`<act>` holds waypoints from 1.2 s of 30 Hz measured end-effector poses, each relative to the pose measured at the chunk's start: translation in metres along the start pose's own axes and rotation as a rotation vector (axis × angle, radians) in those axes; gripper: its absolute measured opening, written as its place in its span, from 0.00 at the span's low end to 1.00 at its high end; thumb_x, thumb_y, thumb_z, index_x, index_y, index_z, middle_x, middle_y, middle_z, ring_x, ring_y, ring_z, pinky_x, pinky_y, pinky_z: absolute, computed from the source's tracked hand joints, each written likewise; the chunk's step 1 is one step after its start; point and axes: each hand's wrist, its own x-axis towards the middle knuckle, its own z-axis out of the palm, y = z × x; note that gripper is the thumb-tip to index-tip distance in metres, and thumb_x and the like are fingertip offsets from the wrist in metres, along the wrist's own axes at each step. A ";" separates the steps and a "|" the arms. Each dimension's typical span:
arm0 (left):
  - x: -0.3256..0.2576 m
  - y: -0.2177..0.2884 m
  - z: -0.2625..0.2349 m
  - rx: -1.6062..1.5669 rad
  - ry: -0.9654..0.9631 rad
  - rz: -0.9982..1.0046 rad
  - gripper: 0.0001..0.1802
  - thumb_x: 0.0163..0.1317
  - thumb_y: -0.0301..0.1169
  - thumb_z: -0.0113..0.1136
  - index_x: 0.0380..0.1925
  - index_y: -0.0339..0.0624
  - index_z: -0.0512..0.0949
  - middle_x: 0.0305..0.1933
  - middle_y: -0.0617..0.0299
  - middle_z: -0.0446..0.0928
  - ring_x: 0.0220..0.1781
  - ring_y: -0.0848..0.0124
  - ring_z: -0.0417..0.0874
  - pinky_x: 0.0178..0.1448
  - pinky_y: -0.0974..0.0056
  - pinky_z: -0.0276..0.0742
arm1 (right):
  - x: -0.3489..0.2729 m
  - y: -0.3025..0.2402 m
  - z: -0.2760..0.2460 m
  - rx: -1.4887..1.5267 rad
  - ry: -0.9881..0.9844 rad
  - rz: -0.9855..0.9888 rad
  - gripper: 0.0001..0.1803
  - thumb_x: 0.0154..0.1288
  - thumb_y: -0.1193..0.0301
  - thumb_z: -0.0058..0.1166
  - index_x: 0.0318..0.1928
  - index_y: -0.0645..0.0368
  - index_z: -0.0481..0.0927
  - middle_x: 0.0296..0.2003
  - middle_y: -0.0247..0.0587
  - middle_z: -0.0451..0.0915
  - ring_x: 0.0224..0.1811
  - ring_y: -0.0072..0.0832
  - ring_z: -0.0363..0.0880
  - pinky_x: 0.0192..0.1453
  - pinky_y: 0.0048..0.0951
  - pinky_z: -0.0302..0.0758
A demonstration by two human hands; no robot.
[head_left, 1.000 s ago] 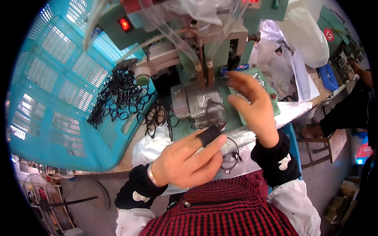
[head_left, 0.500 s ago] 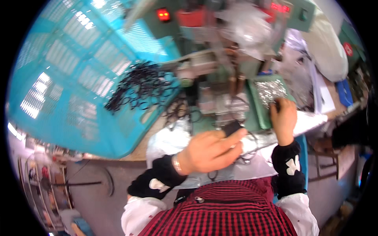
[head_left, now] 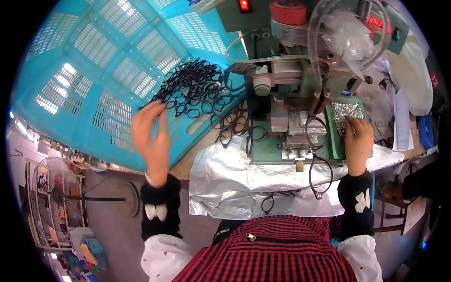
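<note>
My left hand is raised over the near side of the blue plastic basket, its thumb and fingers apart and slightly blurred. Just beyond its fingertips lies a heap of black eyeglass frames. My right hand reaches into a green tray of small shiny metal pieces. Its fingertips are pinched together at the pieces; what they hold is too small to make out. Between the hands, a dark eyeglass frame sits lengthwise at the bench machine, one rim hanging over the front edge.
More frames lie between basket and machine. Silver sheeting covers the bench front, with a loose dark frame on it. Clear plastic bags hang by the machine. A standing fan is at the left.
My left hand has moved from the machine's front to the basket, leaving the dark frame at the machine. My right hand stays at the tray. The view has shifted.
</note>
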 end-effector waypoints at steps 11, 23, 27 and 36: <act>-0.047 -0.119 0.177 0.167 -0.226 -0.400 0.09 0.55 0.29 0.66 0.37 0.47 0.86 0.39 0.51 0.82 0.44 0.48 0.82 0.49 0.47 0.77 | -0.023 0.001 -0.027 0.393 0.057 0.464 0.08 0.63 0.76 0.65 0.41 0.66 0.85 0.35 0.42 0.86 0.39 0.29 0.82 0.51 0.28 0.76; -0.023 0.021 0.130 -1.038 0.021 -0.604 0.06 0.75 0.27 0.55 0.47 0.39 0.75 0.44 0.60 0.80 0.40 0.72 0.83 0.44 0.68 0.78 | 0.024 -0.064 -0.045 0.890 -0.144 0.335 0.12 0.60 0.81 0.62 0.46 0.65 0.86 0.40 0.39 0.87 0.45 0.25 0.84 0.53 0.26 0.77; -0.040 0.064 0.118 -1.184 0.029 -0.852 0.05 0.75 0.27 0.54 0.44 0.40 0.70 0.45 0.57 0.77 0.40 0.67 0.83 0.44 0.64 0.79 | 0.043 -0.103 -0.020 0.998 -0.168 0.439 0.23 0.59 0.80 0.63 0.56 0.67 0.77 0.37 0.37 0.84 0.44 0.21 0.82 0.54 0.25 0.75; 0.011 0.141 0.047 -1.407 0.120 -0.147 0.09 0.75 0.25 0.52 0.52 0.37 0.73 0.49 0.52 0.79 0.47 0.60 0.82 0.52 0.55 0.83 | 0.043 -0.116 -0.024 1.414 -0.218 0.634 0.27 0.59 0.83 0.62 0.60 0.66 0.73 0.37 0.35 0.84 0.45 0.19 0.80 0.58 0.22 0.73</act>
